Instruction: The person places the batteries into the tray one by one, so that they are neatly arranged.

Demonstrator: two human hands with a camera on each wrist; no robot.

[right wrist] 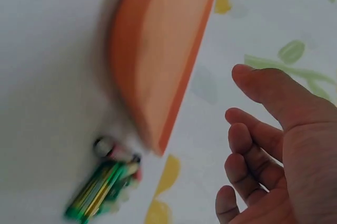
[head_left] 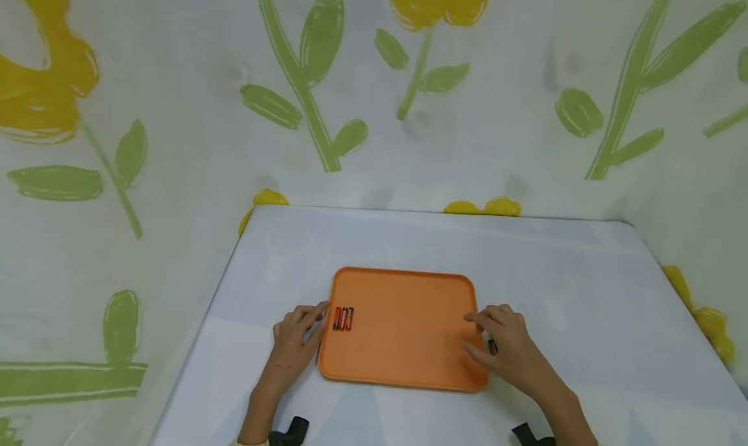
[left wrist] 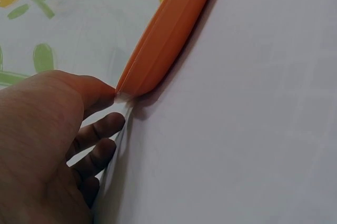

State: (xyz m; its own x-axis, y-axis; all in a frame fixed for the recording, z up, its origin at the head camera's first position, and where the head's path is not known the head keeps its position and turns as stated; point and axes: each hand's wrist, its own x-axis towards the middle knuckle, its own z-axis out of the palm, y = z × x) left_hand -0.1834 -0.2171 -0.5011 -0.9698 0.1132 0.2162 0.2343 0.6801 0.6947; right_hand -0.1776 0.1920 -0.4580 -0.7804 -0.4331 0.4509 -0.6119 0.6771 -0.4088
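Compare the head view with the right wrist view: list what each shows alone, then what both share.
Only the head view shows the left hand at the tray's left edge, the red batteries lying inside the tray near that edge, and the whole table.

Only the right wrist view shows the green batteries, blurred, lying on the table beside the tray's corner.

Both show the orange tray and the right hand at its right side, fingers relaxed and holding nothing.
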